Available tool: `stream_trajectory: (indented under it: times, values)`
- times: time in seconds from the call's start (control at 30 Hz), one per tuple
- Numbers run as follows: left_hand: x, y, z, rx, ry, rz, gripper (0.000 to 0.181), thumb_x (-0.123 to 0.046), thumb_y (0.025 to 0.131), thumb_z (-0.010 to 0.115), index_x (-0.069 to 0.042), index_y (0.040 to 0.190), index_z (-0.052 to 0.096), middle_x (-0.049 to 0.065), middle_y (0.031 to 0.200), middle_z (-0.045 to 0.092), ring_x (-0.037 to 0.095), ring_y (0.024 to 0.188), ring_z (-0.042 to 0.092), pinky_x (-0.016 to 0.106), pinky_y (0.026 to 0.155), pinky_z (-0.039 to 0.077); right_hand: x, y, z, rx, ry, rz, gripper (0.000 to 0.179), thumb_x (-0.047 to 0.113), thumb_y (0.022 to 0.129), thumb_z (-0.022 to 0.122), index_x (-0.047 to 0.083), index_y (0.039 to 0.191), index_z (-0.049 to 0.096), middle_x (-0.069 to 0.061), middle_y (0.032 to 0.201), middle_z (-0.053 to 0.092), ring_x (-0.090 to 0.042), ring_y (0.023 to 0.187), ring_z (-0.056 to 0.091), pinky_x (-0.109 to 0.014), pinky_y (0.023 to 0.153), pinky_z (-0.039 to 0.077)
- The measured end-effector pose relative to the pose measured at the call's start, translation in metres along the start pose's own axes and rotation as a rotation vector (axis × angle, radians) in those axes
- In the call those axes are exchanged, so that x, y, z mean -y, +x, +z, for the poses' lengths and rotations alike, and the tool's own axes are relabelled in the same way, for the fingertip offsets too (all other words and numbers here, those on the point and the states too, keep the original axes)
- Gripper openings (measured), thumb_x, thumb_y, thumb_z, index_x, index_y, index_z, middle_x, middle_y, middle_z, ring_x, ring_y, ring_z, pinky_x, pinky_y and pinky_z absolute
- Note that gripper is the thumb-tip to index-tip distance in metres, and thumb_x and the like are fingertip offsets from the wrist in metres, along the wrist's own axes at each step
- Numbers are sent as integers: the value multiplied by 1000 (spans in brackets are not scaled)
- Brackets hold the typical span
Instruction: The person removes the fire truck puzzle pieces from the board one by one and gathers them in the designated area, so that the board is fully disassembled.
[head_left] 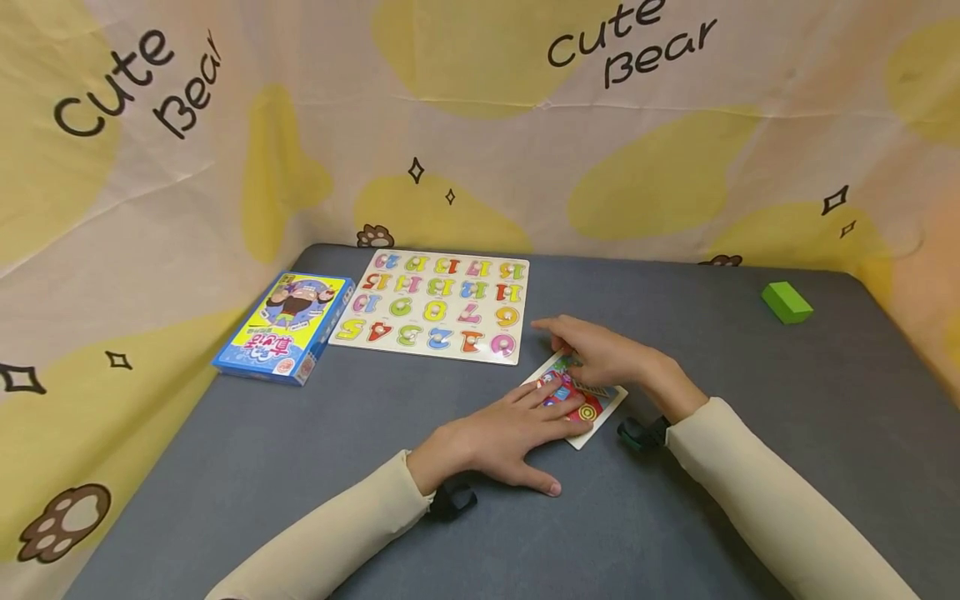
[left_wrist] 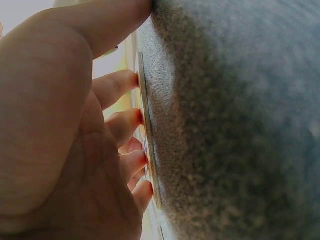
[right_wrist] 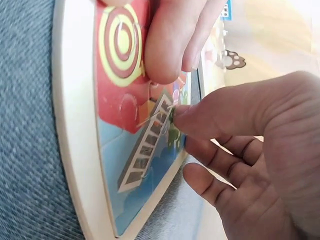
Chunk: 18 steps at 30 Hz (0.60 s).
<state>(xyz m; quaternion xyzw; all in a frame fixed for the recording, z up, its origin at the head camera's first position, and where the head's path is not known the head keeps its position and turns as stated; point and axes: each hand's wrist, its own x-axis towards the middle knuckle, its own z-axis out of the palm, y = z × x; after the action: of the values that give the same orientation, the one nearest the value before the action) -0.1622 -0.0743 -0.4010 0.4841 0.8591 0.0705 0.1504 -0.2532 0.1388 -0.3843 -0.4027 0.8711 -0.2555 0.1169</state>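
Note:
A small jigsaw puzzle (head_left: pixel 588 412) with a pale border lies on the dark table, showing a red vehicle and a ladder. My left hand (head_left: pixel 513 429) rests on it with spread fingers, fingertips on the picture and thumb out over the table. In the left wrist view those fingertips touch the thin board (left_wrist: pixel 145 105). From the far right side, my right hand (head_left: pixel 611 354) presses its thumb on the picture beside the grey ladder (right_wrist: pixel 145 145). Its index finger stretches out past the puzzle, while the other fingers bend loosely at the board's edge.
A number board (head_left: pixel 420 304) with colourful numerals lies beyond the puzzle to the left. Beside it is a blue and yellow box (head_left: pixel 288 321). A green block (head_left: pixel 786 302) sits at the far right. Patterned cloth (head_left: pixel 480 142) hangs behind and left of the table.

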Motion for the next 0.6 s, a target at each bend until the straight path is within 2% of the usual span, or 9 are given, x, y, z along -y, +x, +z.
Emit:
stream_trajectory:
  times: [0.17,0.47,0.6]
  values:
    - [0,0,-1,2,-8,-3,82,-60,92,65,-32,161,30,-6,172,14,26,161,2,47,130,6,-5,0,1,17,52,-3,73,-13,83,62,-3,152,39,-10,95,54,-23,87,49,-34,81,43]
    - [0,0,-1,-4,-12,2,83,-60,92,65,-33,161,29,-6,172,15,26,161,3,49,129,9,-7,0,5,26,92,78,77,-7,84,66,8,155,39,-6,96,50,-22,90,42,-39,81,28]
    - [0,-1,-2,0,-14,0,83,-60,92,65,-33,161,29,-6,172,15,26,161,3,48,129,9,-7,0,6,18,101,88,78,-7,84,66,10,155,38,-6,98,50,-22,92,41,-38,81,29]
